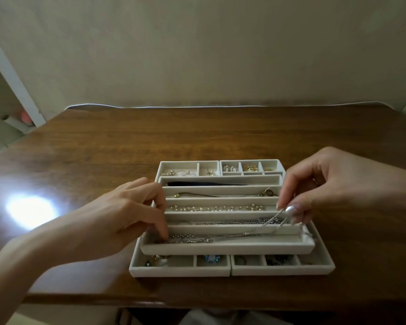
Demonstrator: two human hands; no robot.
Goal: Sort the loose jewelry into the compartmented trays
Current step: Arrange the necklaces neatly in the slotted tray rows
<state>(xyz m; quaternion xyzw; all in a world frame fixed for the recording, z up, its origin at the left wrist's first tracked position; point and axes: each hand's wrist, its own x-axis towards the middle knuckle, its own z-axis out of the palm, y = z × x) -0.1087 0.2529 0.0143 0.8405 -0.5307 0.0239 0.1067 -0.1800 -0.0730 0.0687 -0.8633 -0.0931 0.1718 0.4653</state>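
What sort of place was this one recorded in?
Most likely a room at home: a wooden table against a plain beige wall, a white door frame at the left, and cream trays of jewelry. The right hand pinches a silver chain over them.

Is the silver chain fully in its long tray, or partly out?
Partly out: the right hand pinches one lifted end of the silver chain; the rest lies in the nearest long tray.

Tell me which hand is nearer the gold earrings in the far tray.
Right. The right hand hangs just right of the gold earrings, pinching a silver chain; the left hand is across the trays, at their left edge.
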